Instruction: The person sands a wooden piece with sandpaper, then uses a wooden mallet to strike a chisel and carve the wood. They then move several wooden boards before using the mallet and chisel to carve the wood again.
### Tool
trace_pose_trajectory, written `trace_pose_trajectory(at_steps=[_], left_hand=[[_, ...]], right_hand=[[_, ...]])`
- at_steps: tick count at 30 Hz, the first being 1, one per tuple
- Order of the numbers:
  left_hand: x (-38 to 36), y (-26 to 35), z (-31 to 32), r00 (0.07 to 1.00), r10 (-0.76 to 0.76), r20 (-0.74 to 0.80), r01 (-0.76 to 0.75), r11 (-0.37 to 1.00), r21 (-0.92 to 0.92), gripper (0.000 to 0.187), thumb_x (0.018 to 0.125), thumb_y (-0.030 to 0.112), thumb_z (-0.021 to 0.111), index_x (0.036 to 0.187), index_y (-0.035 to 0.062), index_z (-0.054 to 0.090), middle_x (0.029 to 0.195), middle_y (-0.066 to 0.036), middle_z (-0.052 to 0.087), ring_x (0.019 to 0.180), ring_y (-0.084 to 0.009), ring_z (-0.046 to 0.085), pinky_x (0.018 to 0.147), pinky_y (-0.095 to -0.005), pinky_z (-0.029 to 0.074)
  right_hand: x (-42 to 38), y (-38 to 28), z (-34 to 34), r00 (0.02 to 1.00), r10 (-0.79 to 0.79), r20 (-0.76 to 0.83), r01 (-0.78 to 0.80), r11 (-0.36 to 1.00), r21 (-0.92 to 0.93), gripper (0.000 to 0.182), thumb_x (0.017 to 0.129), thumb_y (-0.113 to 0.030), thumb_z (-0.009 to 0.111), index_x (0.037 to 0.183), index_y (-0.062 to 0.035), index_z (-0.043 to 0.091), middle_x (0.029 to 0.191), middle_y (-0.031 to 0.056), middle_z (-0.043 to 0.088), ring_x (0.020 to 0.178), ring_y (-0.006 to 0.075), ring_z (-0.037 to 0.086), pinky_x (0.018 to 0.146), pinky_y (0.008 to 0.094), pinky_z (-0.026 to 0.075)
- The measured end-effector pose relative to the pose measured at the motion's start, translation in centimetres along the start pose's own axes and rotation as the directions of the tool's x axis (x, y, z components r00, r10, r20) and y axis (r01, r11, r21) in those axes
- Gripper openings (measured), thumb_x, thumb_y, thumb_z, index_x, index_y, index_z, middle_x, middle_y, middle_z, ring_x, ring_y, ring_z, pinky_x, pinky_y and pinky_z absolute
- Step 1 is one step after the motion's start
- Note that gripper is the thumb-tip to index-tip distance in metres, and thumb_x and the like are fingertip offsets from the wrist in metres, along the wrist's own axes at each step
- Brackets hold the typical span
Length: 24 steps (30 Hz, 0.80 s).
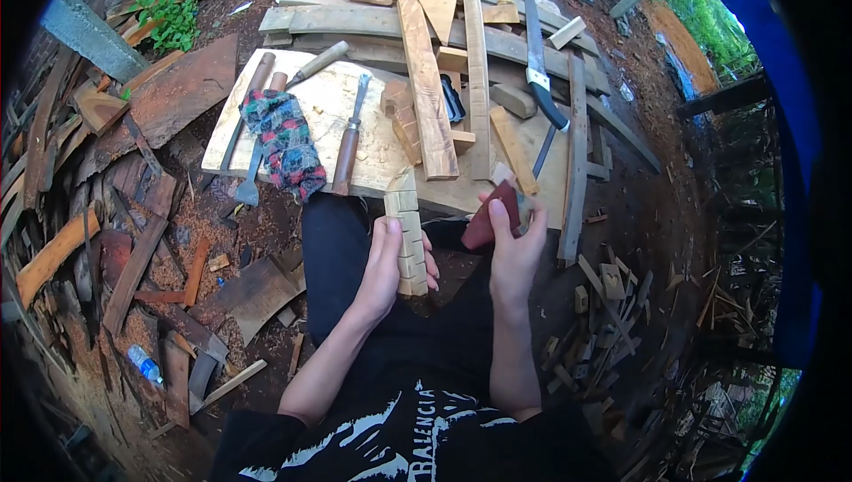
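My left hand (384,260) is closed around a pale block of wood (409,247) with several notches cut across it and a pointed top end. In my right hand (516,251), pinched between thumb and fingers, is a dark red piece of sandpaper (486,223). The sandpaper is apart from the wood, a short way to its right. Both hands are above my lap, just in front of the board's near edge. On the board (324,82) lie a chisel (351,140), a checkered cloth (284,143) and a handsaw (538,65).
Planks (426,91) and a long strip (477,65) lie across the work surface. A wooden stick (515,152) rests close to my right hand. Offcuts (612,282) are heaped at right; scrap boards (253,296), shavings and a plastic bottle (144,364) lie at left.
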<state>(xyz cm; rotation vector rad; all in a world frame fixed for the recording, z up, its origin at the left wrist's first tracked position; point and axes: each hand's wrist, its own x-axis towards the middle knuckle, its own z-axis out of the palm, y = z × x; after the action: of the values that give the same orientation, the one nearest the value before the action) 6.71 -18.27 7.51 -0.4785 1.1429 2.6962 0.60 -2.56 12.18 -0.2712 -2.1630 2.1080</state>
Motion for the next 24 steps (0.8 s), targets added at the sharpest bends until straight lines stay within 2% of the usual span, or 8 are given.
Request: trace_pose_trajectory(at_steps=[2,4,6,7,10,15,18,24], left_hand=[[0.2,0.3,-0.2,0.999,-0.033,-0.012,0.034,0.995,0.091,0.049,0.112,0.047,0.022,0.131,0.0056,0.039,0.092,-0.011,0.056,0.070,-0.0200,0.064,0.060,-0.0335,0.058],[0.3,0.4,-0.5,1.000,-0.002,-0.030,0.010,0.963,0.269,0.048,0.113,0.042,0.024,0.138,0.0047,0.039,0.109,-0.013,0.057,0.091,-0.0193,0.065,0.081,-0.0350,0.058],[0.7,0.0,0.0,0.990,0.137,-0.018,-0.121,0.923,0.366,0.048,0.113,0.039,0.024,0.142,0.0043,0.038,0.120,-0.014,0.056,0.103,-0.0186,0.062,0.092,-0.0343,0.052],[0.9,-0.1,0.2,0.962,0.273,0.015,-0.249,0.853,0.458,0.048,0.114,0.036,0.025,0.147,0.0039,0.037,0.130,-0.015,0.054,0.116,-0.0179,0.059,0.103,-0.0335,0.047],[0.5,1.1,0.5,0.984,0.126,0.129,-0.162,0.932,0.325,0.051,0.114,0.033,0.027,0.153,0.0008,0.033,0.144,-0.014,0.048,0.135,-0.0173,0.044,0.115,-0.0328,0.033],[0.6,1.4,0.4,0.986,0.148,0.079,-0.165,0.931,0.325,0.048,0.113,0.030,0.029,0.147,-0.0001,0.044,0.134,-0.011,0.056,0.126,-0.0153,0.051,0.110,-0.0310,0.039],[0.8,1.5,-0.4,0.986,0.166,0.034,-0.168,0.937,0.305,0.047,0.113,0.030,0.030,0.145,-0.0003,0.047,0.128,-0.011,0.059,0.119,-0.0149,0.054,0.108,-0.0300,0.040],[-0.2,0.3,1.1,0.959,0.281,0.043,-0.264,0.825,0.499,0.051,0.113,0.035,0.030,0.144,-0.0013,0.047,0.131,-0.014,0.062,0.122,-0.0189,0.057,0.104,-0.0327,0.044]], right_hand=[[0.1,0.0,-0.4,1.000,-0.013,0.026,0.013,1.000,-0.023,0.030,0.098,-0.010,0.069,0.121,0.0017,0.055,0.109,0.0151,0.071,0.091,0.0145,0.069,0.078,0.0280,0.056],[-0.7,-1.5,0.5,0.984,0.062,0.165,-0.035,0.986,-0.161,0.021,0.098,-0.007,0.068,0.117,0.0017,0.063,0.098,0.0074,0.071,0.084,0.0114,0.068,0.073,0.0240,0.056],[-1.8,-1.0,1.6,0.963,-0.100,0.251,0.177,0.935,-0.306,0.024,0.091,-0.009,0.078,0.111,-0.0002,0.069,0.095,0.0063,0.072,0.082,0.0092,0.067,0.069,0.0235,0.053],[-1.9,-0.8,2.0,0.944,-0.176,0.278,0.269,0.901,-0.341,0.025,0.089,-0.011,0.079,0.110,-0.0007,0.069,0.094,0.0092,0.072,0.083,0.0152,0.070,0.071,0.0279,0.055],[-0.6,-0.1,2.6,0.858,-0.439,0.267,0.513,0.764,-0.392,0.025,0.084,-0.008,0.082,0.104,-0.0027,0.069,0.091,0.0126,0.070,0.082,0.0275,0.070,0.071,0.0354,0.055],[-1.4,0.7,2.8,0.789,-0.502,0.354,0.608,0.718,-0.337,0.025,0.079,0.001,0.079,0.101,-0.0031,0.067,0.084,0.0113,0.064,0.074,0.0277,0.063,0.065,0.0383,0.050],[-2.6,0.4,2.8,0.650,-0.562,0.512,0.732,0.646,-0.219,0.029,0.074,0.010,0.074,0.098,-0.0038,0.066,0.081,0.0113,0.062,0.072,0.0295,0.062,0.063,0.0392,0.049],[-0.9,1.4,3.7,0.866,-0.453,0.210,0.499,0.759,-0.419,0.012,0.086,0.001,0.074,0.093,-0.0008,0.064,0.079,0.0137,0.066,0.070,0.0311,0.069,0.063,0.0389,0.053]])
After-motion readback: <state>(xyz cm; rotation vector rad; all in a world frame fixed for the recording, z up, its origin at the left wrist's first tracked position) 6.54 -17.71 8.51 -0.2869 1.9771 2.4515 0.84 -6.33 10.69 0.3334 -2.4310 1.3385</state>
